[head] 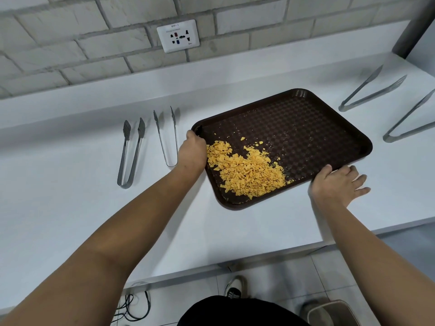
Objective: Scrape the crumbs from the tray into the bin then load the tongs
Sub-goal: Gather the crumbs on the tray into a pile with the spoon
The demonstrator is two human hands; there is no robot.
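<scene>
The tray (306, 128), stiff and light, sits near the desk's (70, 220) right front edge. Left hand (193, 149) grips its left rim; right hand (339, 184), fingers spread, touches its near-right rim. Loose crumbs (247, 170) would slide easily; keep it level.

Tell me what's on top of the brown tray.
A pile of yellow crumbs lies in the tray's near-left part. The left hand grips the left rim, covering the corner there.
</scene>
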